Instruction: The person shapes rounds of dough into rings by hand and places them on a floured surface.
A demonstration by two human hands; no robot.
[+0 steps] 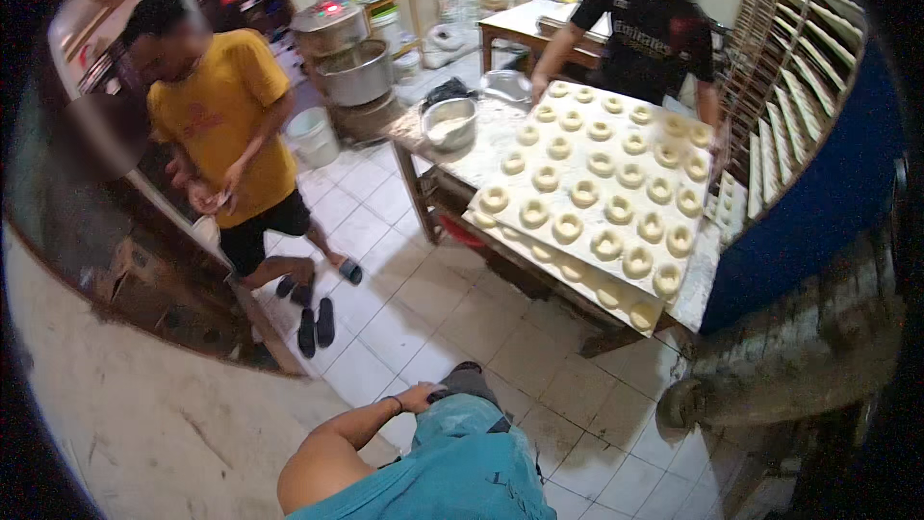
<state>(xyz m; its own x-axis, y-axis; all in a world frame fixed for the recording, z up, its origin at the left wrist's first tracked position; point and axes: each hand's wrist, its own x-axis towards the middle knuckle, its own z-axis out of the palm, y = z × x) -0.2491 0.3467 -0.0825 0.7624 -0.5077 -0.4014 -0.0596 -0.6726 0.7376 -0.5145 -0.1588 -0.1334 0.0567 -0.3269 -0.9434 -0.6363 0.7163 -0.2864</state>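
Observation:
My left hand (419, 398) is low in the view, against the dark shorts (466, 380) at my thigh. Its fingertips are partly hidden there, so whether it grips anything is unclear. A dark band circles the wrist, and my teal shirt (433, 481) fills the lower middle. My right hand is out of view. Ahead to the right, a board (539, 149) carries several rows of pale dough rings (568, 225). A second board with dough rings (643, 316) shows under its near edge. Both lie on a floury worktable (412, 133), out of my hand's reach.
A person in black (640, 48) stands behind the boards, arms at their sides. At left, a person in yellow (219, 106) holds something small. A metal bowl (449, 125) sits on the table. Beyond stands a mixer (354, 72); a tray rack (794, 87) is at right. Sandals (317, 325) lie on the tiles.

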